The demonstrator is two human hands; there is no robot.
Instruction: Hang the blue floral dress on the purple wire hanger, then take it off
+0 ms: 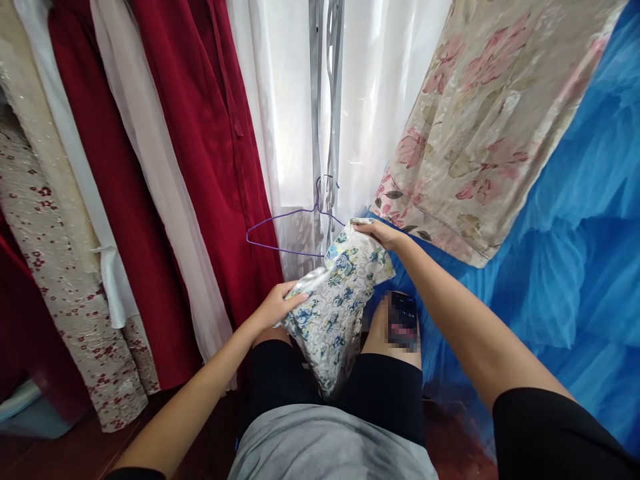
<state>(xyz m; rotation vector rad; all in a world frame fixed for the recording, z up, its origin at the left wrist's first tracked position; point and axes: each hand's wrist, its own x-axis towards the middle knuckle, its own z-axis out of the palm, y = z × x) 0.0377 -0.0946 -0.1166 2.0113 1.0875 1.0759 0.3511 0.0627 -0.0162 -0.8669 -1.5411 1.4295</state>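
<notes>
A white garment with blue and yellow flowers [333,303] hangs between my knees, held up by both hands. My left hand [283,305] grips its left edge, with the thumb lying on the cloth. At the upper right corner, my right hand [377,232] pinches the fabric. A purple wire hanger [285,215] is just behind, and its right end passes inside or behind the garment; I cannot tell which. The hanger's left arm is bare.
Dark red dresses [200,113] and a pale gown with red flowers [75,320] hang on the left. A beige floral dress [465,140] and blue ruffled tulle [565,253] are on the right. White curtains [390,80] hang ahead. A phone [403,317] rests on my right thigh.
</notes>
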